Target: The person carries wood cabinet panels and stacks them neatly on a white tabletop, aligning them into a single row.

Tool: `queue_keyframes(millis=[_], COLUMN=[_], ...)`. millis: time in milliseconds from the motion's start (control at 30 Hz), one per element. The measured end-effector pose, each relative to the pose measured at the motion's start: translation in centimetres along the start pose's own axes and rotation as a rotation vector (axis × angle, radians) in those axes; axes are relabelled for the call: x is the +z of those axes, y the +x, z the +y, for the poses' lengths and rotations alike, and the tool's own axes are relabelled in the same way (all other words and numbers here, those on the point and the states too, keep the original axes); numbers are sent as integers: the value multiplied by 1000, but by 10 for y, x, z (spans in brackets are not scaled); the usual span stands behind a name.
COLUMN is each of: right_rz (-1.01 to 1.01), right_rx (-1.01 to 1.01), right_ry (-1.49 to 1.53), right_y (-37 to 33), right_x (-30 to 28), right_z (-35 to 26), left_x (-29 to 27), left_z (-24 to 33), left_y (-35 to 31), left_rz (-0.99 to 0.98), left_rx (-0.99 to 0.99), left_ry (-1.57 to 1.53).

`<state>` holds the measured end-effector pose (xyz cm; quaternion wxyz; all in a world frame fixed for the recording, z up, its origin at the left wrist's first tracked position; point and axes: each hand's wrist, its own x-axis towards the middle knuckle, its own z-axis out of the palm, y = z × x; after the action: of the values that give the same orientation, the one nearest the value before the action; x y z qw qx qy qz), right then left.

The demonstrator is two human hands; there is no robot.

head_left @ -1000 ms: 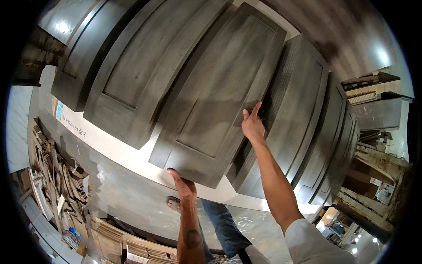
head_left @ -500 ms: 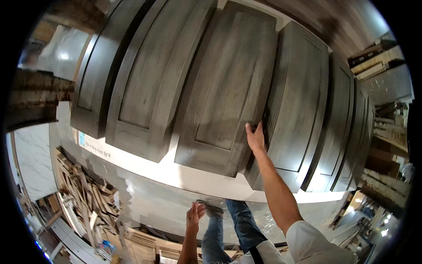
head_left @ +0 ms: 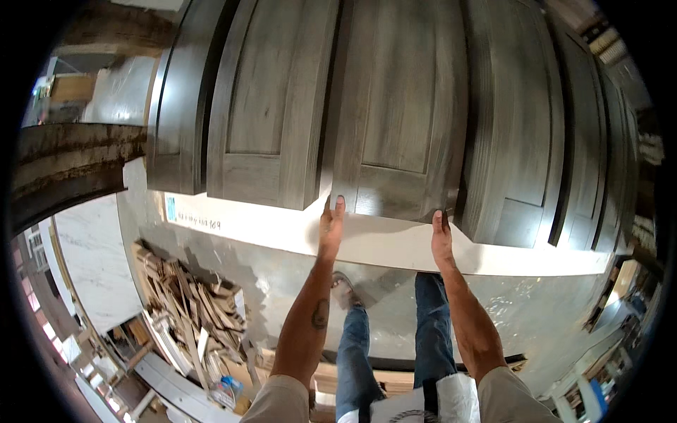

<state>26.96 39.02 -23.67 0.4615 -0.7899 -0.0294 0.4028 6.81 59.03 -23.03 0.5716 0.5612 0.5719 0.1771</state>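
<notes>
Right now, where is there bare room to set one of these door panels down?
Bare white ledge runs left of the left hand and right of the right hand. Grey floor by the legs is open. The scrap wood pile lower left is crowded.

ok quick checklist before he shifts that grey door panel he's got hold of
1. Left hand on the lower edge of the grey door panel: ok.
2. Right hand on the same edge, nearer its right corner: ok.
3. Fingers wrapped firmly under the edge: cannot tell.
4. Neighbouring panel on the right clear of it: not ok, the two overlap.
5. Panel seated on the white ledge: cannot tell.
6. Footing clear: scrap wood pile lies to the person's left, apart from the feet: ok.
</notes>
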Motion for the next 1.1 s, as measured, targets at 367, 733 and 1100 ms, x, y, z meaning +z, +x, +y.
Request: queue_keyframes(millis=[367,733,1100], right_rz=[18,237,385], right_rx=[-32,-255,-430], right_ry=[325,-4,-127], right_y=[7,15,19], right_x=[3,9,15], right_z=[4,48,26], left_x=[1,12,21], left_z=[0,-37,-31], left_y=[6,23,47], left_rz=[-26,-143,148], left_rx=[-114,59,283], left_ry=[109,208,77])
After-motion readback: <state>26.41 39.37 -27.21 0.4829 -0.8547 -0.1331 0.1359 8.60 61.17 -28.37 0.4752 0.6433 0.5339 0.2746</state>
